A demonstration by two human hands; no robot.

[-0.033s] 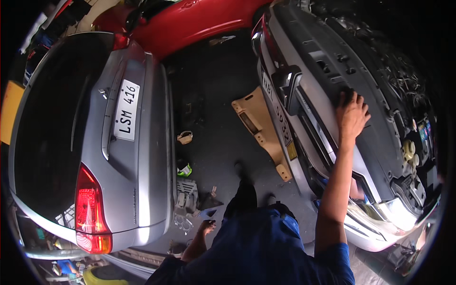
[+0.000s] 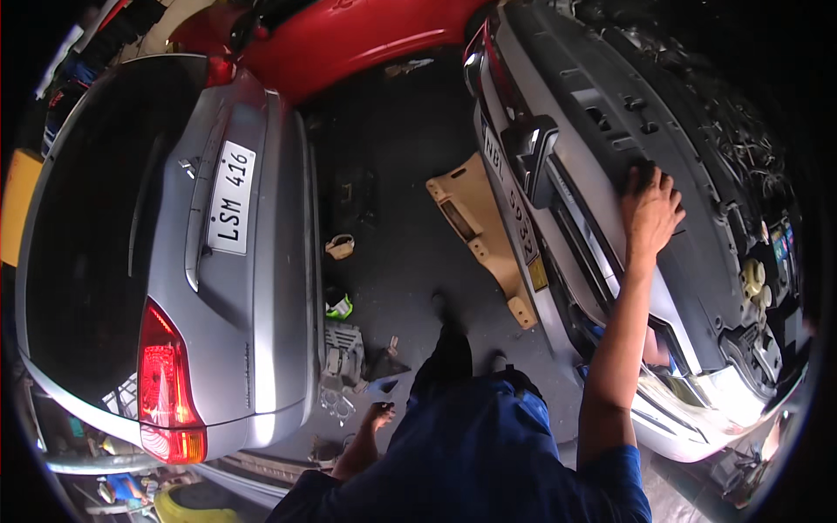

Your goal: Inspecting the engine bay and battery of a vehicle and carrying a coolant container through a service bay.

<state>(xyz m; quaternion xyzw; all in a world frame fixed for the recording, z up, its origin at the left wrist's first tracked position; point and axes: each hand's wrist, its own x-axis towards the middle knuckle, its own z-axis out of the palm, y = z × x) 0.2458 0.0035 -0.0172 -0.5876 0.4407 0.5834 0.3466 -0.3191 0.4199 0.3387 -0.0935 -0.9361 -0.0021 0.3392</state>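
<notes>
The black cover panel [image 2: 689, 288] lies at the right of the frame, along the front of the silver car [image 2: 567, 157] there, its long axis running from the upper centre-right down to the lower right, seemingly bowed by the lens. The right hand [image 2: 652, 213] rests on it about midway along, close to its left edge, so the panel reaches away from the hand both toward the top of the frame and toward the lower right. This hand is much the nearer one; the left hand [image 2: 377, 417] hangs low in the frame, left of the blue shirt [image 2: 471, 453] and well apart from the panel. The right hand's fingers are bent and slightly parted, palm down; a dark patch hides the left-hand fingertips, so whether they pinch anything cannot be told. The left hand's fingers are loosely curled, too small to show whether they hold something. A tan panel [image 2: 493, 253] lies on the floor mid-frame.
</notes>
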